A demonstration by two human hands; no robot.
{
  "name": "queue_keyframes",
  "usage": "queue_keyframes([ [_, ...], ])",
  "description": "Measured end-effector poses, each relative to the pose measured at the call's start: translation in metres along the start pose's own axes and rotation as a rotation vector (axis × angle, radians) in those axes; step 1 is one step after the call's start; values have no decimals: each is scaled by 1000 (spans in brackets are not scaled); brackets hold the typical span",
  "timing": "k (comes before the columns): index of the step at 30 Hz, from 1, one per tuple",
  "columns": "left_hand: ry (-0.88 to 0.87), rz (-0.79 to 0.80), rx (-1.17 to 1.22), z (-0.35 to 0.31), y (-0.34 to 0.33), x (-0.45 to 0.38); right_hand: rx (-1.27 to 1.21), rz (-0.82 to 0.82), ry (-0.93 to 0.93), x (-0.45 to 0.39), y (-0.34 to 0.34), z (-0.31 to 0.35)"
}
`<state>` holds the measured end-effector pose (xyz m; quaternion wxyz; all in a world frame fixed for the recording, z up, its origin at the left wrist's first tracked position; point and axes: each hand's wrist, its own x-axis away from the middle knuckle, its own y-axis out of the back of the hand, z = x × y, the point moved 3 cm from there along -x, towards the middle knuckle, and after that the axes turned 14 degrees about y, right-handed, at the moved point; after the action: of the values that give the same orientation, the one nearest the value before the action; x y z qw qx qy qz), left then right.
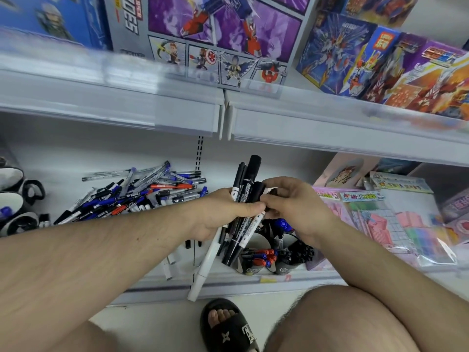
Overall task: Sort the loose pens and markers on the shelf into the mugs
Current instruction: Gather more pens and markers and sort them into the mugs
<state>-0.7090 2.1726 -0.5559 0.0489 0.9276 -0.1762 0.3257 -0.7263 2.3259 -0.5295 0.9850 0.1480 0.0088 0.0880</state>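
The left hand (223,212) grips a bundle of black markers (245,199) above the shelf (291,278); the right hand (291,201) pinches one marker at the bundle's side. Best to draw it out straight — keeping the rest clamped — then drop it into a mug (294,257) just below. The loose pile (137,194) waits to the left.

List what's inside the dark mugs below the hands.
Front left dark mug: red- and blue-capped pens. Right dark mug: black-capped pens. Blue object behind; hands and held black markers cover the rest.
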Motion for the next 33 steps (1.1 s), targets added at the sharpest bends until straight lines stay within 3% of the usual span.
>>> queue_keyframes([
  [11, 8, -28, -33, -1, 5, -7, -243, -353, 108, 12, 62, -30],
  [16, 35, -17, -157, 2, -10, -5, 499, -413, 251, 28, 96, -67],
  [21, 62, -30, -182, 6, -14, -15, 673, -386, 227, 38, 90, -117],
  [24, 66, -24, -148, 6, -16, -19, 791, -286, 234, 30, 78, -145],
  [28, 100, -16, -192, 8, -14, -21, 1103, 90, 316, 16, 58, -184],
  [31, 87, -1, -238, 10, -11, -23, 1214, 332, 60, 9, 54, -199],
  [33, 56, -10, -249, 12, -10, -27, 1211, 383, 11, 4, 55, -194],
])
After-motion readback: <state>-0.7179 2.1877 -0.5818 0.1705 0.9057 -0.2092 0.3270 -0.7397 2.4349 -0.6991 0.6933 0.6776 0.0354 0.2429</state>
